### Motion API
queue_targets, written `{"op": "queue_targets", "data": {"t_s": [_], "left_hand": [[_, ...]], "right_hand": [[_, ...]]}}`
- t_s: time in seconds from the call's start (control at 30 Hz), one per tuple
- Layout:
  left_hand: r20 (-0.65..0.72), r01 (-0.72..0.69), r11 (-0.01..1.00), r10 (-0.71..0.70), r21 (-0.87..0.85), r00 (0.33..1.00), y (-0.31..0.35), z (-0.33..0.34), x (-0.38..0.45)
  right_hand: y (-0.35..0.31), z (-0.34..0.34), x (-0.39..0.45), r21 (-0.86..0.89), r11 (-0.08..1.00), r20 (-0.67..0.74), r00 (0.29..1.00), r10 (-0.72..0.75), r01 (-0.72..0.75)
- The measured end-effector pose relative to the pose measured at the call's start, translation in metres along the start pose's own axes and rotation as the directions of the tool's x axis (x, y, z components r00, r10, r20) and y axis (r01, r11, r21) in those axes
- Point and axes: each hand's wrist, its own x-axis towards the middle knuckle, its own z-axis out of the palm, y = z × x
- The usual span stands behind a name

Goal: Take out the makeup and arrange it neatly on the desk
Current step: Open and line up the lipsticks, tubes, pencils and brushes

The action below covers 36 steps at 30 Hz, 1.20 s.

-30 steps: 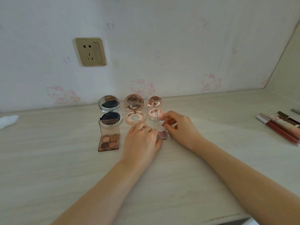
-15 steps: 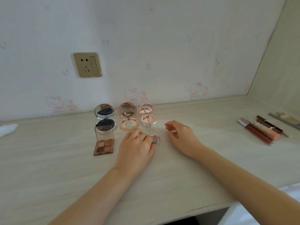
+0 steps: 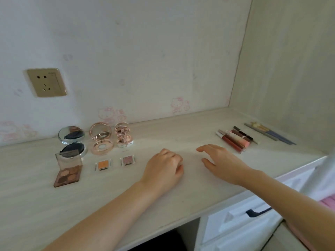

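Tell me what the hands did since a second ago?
Both hands let go of the small pink eyeshadow pan and slid right; the left hand and right hand now hold nothing. The orange pan is uncovered. The compacts and lip glosses stayed put.

The left hand (image 3: 164,169) fingertips are curled under and hidden. The open drawer (image 3: 241,223) is cut off by the lower edge. Labels on the lip gloss tubes (image 3: 233,140) are too small to be read.
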Motion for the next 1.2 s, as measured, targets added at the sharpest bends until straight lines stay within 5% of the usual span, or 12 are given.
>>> {"op": "queue_targets", "data": {"t_s": [0.23, 0.7, 0.87, 1.2], "left_hand": [[0.067, -0.058, 0.991, 0.066, -0.117, 0.996, 0.053, 0.030, 0.054], [0.101, 0.028, 0.955, 0.001, -0.294, 0.995, 0.095, 0.077, 0.157], [0.231, 0.117, 0.898, -0.018, -0.424, 0.973, 0.104, 0.092, 0.191], [0.312, 0.202, 0.935, -0.106, -0.293, 0.944, 0.105, 0.117, 0.225]], "right_hand": [[0.065, -0.024, -0.021, -0.048, 0.995, -0.058, 0.994, 0.089, -0.092], [0.158, -0.044, -0.011, -0.081, 0.967, -0.148, 0.962, 0.230, -0.244], [0.172, -0.045, 0.002, -0.046, 0.970, -0.140, 0.963, 0.232, -0.240], [0.184, -0.029, 0.013, -0.073, 0.979, -0.203, 0.964, 0.173, -0.191]]}}
